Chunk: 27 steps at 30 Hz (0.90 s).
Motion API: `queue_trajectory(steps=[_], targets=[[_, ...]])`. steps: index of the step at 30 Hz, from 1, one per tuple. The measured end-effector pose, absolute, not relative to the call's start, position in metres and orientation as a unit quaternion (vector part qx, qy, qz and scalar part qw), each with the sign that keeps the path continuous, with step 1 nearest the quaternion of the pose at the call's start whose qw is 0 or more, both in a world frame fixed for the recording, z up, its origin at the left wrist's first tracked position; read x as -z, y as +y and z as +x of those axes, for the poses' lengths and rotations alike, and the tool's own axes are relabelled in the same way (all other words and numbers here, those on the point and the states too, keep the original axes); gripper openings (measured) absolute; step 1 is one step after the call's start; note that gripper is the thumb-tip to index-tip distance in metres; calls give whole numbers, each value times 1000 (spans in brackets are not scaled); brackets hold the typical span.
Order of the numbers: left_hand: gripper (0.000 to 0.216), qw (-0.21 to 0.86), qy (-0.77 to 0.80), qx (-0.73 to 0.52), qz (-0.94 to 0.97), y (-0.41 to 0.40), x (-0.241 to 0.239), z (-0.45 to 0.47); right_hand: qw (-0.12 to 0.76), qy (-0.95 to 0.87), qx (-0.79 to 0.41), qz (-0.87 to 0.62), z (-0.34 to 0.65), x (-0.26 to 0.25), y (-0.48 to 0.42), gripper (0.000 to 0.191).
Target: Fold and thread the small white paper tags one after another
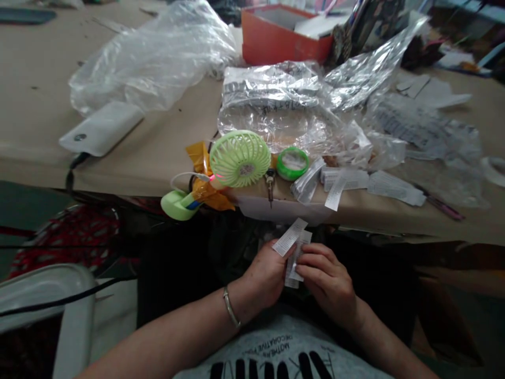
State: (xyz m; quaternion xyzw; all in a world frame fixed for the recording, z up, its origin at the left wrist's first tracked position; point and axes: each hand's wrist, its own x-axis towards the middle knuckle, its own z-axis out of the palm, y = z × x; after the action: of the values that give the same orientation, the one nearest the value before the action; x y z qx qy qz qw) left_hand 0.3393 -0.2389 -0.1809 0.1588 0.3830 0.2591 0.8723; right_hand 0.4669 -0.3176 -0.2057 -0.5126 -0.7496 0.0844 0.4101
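Over my lap, just in front of the table edge, my left hand [268, 271] is closed on several narrow white printed labels [291, 238]. One of them slants up across the thumb. Opposite it, my right hand [329, 276] has its fingers pressed on another printed label [303, 255] of the bunch. Part of the bunch is hidden between the hands. On the table edge beyond them lie stacks of similar labels [347, 179], with one strip [334, 195] loose on top. A round green container [292, 163] stands beside these stacks.
A green fan [240, 159] is fixed with yellow tape [215, 196] at the table edge, near a small screwdriver-like tool [270, 187]. Clear plastic bags [276, 105], a white power bank [101, 129] and an orange box [286, 45] lie farther back. A white stool [74, 295] stands at left.
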Motion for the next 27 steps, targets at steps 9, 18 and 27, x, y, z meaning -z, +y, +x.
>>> queue_trajectory(steps=[9,18,27], targets=[[19,870,386,-255,171,-237,185,339,406,-763,-60,-499,461,201,-308,17],[11,867,391,-231,206,-229,187,344,461,-691,-162,-532,471,207,-307,16],[14,829,470,-72,293,-238,208,314,511,-254,-460,-680,496,295,-278,32]])
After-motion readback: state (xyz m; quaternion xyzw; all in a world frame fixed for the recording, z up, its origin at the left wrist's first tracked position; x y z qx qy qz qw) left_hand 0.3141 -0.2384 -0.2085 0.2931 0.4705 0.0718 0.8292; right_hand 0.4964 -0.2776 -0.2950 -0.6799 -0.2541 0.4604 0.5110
